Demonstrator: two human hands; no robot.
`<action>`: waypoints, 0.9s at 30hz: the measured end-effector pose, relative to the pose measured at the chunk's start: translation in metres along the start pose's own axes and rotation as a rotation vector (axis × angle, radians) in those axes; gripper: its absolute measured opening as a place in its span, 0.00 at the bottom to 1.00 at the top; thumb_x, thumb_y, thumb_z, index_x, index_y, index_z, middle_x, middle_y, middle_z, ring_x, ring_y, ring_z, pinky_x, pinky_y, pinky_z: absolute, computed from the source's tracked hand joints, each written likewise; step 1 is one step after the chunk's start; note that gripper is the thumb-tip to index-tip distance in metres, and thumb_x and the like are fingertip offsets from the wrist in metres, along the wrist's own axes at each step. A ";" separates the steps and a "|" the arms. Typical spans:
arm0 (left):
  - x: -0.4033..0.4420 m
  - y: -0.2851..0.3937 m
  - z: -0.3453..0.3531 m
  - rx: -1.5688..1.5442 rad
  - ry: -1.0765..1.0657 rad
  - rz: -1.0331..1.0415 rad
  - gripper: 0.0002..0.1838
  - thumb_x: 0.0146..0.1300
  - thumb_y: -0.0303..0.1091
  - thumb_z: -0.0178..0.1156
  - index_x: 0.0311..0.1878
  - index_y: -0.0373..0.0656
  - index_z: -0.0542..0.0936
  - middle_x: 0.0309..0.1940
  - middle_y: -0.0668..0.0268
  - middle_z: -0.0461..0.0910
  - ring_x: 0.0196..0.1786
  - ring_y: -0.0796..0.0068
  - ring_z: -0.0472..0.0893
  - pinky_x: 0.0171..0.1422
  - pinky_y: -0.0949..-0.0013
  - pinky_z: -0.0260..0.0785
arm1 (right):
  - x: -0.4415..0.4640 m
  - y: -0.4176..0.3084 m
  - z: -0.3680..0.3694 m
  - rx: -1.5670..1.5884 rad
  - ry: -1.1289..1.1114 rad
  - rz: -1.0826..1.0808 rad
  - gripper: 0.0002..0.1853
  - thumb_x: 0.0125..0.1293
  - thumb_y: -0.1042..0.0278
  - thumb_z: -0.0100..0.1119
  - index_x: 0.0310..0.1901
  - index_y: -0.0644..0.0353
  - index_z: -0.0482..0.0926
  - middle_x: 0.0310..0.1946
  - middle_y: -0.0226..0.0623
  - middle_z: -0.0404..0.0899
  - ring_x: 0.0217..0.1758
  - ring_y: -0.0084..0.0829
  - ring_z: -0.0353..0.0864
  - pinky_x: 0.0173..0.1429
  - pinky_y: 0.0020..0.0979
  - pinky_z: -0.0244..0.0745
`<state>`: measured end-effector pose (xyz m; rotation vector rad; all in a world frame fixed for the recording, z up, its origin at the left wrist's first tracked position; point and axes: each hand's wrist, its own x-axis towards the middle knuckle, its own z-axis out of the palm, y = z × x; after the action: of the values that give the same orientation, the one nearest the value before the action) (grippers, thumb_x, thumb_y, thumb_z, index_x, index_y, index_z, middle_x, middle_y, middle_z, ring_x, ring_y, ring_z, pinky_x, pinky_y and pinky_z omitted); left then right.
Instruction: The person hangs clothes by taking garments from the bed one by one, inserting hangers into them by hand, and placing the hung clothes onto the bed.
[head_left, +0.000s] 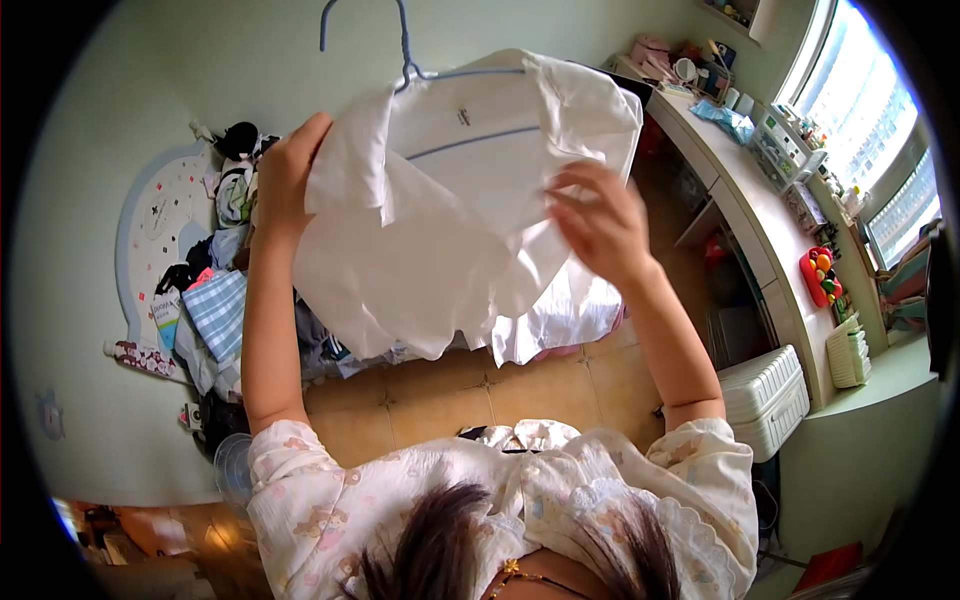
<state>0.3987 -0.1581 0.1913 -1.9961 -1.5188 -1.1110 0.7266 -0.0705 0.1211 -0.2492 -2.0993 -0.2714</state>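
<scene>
A white collared shirt [420,270] hangs in front of me on a thin blue wire hanger [408,50], its neck wide apart and a small label inside. My left hand [290,170] is closed on the shirt's left shoulder edge, with the fingertips hidden behind the fabric. On the other side my right hand [600,220] is beside the shirt's front edge. Its fingers are bent, apart and slightly blurred, with no cloth visibly gripped.
Behind the shirt is a bed with a pale headboard [150,230] and heaped clothes [215,310]. Along the right wall runs a long white desk [745,215] holding a red tray [820,277]. A white ribbed suitcase [765,395] stands on the tiled floor [440,400].
</scene>
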 end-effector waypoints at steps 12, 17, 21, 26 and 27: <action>0.005 -0.006 0.010 -0.082 -0.151 0.057 0.06 0.57 0.29 0.54 0.37 0.39 0.72 0.28 0.52 0.74 0.33 0.47 0.74 0.34 0.65 0.68 | 0.036 0.022 -0.027 -0.280 -0.092 0.203 0.04 0.65 0.67 0.55 0.37 0.56 0.73 0.32 0.32 0.77 0.36 0.35 0.79 0.37 0.31 0.78; 0.002 -0.009 0.013 -0.090 -0.099 0.138 0.10 0.56 0.26 0.54 0.42 0.41 0.73 0.33 0.52 0.77 0.39 0.46 0.76 0.38 0.59 0.70 | 0.049 0.013 -0.027 -0.225 -0.144 0.203 0.03 0.65 0.69 0.55 0.37 0.57 0.73 0.32 0.32 0.77 0.35 0.37 0.79 0.36 0.33 0.77; 0.001 -0.013 0.016 -0.072 -0.134 0.143 0.11 0.58 0.24 0.53 0.45 0.41 0.73 0.34 0.51 0.79 0.39 0.45 0.77 0.38 0.56 0.71 | 0.054 0.009 -0.022 -0.169 -0.159 0.219 0.04 0.64 0.72 0.55 0.39 0.59 0.73 0.32 0.36 0.77 0.34 0.41 0.78 0.37 0.35 0.75; -0.002 -0.016 0.012 -0.019 -0.128 0.165 0.09 0.59 0.25 0.52 0.44 0.40 0.73 0.34 0.51 0.79 0.38 0.45 0.77 0.37 0.55 0.70 | 0.055 0.005 -0.017 -0.074 -0.203 0.296 0.03 0.64 0.73 0.55 0.39 0.59 0.73 0.33 0.37 0.77 0.35 0.42 0.78 0.39 0.35 0.75; -0.003 -0.020 0.012 -0.010 -0.123 0.187 0.09 0.59 0.25 0.52 0.44 0.40 0.73 0.34 0.51 0.79 0.38 0.45 0.77 0.37 0.55 0.70 | 0.054 0.004 -0.016 -0.047 -0.205 0.317 0.03 0.64 0.73 0.54 0.39 0.59 0.73 0.33 0.37 0.77 0.35 0.42 0.78 0.39 0.35 0.74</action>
<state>0.3843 -0.1449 0.1794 -2.1973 -1.3523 -0.9384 0.7130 -0.0676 0.1760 -0.6546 -2.2160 -0.1081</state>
